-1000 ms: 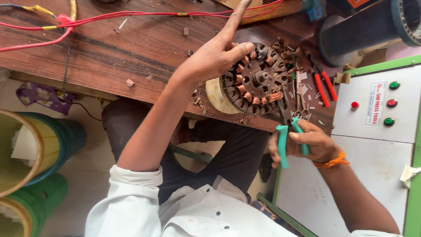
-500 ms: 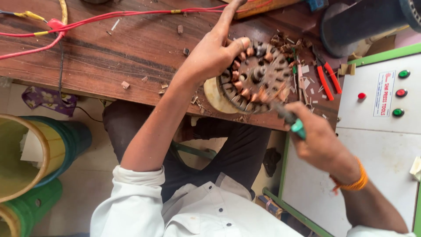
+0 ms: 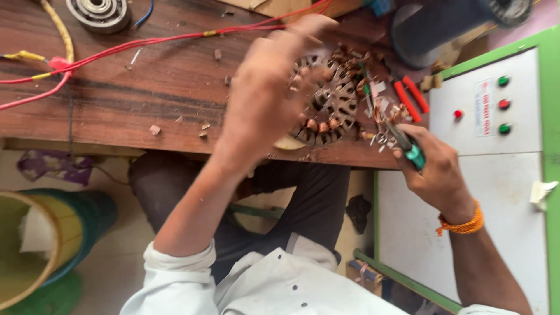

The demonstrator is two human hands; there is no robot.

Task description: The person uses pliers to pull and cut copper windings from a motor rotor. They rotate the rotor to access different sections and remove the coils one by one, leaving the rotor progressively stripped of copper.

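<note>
Left hand (image 3: 265, 87) gripping stator (image 3: 335, 102) at bench (image 3: 146, 99) edge. Likely handling heavy and rigid, copper windings fragile; gripping best by steel rim. Right of stator, right hand (image 3: 434, 169) clenching green-handled pliers (image 3: 402, 143).

Red and yellow wires (image 3: 116, 49) on the brown wooden table (image 3: 146, 99), round steel bearing (image 3: 98, 11), red-handled pliers (image 3: 411, 98), white control panel with coloured buttons (image 3: 496, 111), green-rimmed bin (image 3: 41, 251)

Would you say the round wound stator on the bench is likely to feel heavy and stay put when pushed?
Probably heavy for its size: the stator looks like slotted metal with copper windings. Lying flat on the wooden bench, it seems unlikely to roll. The left hand steadies it.
</note>
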